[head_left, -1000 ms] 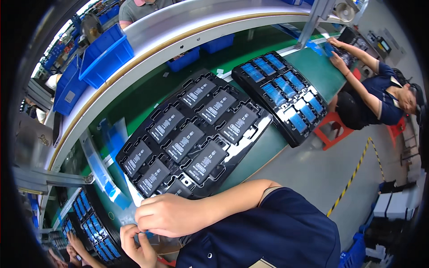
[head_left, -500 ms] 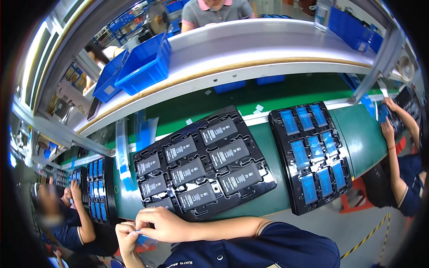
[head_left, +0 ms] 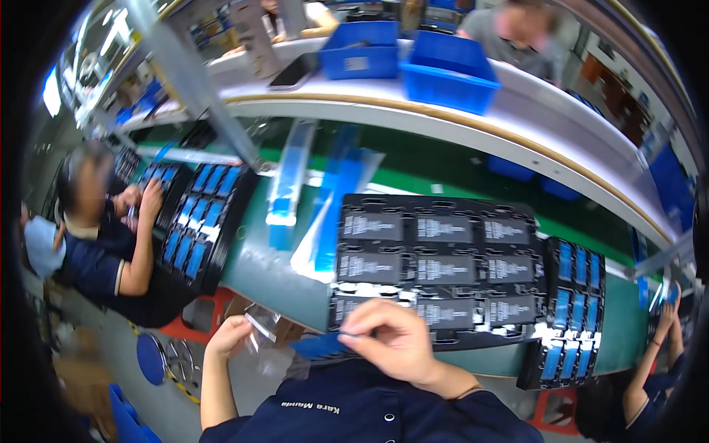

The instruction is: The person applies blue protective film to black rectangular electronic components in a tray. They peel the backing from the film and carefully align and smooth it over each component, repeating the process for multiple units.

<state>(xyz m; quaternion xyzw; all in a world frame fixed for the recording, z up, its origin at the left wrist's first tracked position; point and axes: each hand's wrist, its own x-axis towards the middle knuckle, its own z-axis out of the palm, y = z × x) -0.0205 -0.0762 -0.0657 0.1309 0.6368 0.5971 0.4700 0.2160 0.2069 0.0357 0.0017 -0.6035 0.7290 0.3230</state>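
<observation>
Both bare hands are in the head view, apart, each closed to a fingertip pinch. Left hand (head_left: 230,338) grips a narrow strip of clear plastic film (head_left: 261,329); right hand (head_left: 391,341), above the near left corner of the tray, pinches a piece of translucent blue film (head_left: 319,346) stretching leftward.

Nine dark grey rectangular battery cells (head_left: 444,269) lie in three rows in a black moulded plastic tray (head_left: 408,251) on the green work table (head_left: 255,273); the right hand partly hides the near left cell. Left of this tray lie long blue film sheets (head_left: 341,192). Farther left and just right stand black trays of blue-covered cells (head_left: 198,214). On the far white shelf (head_left: 310,100) sit two open blue plastic bins (head_left: 450,70).
</observation>
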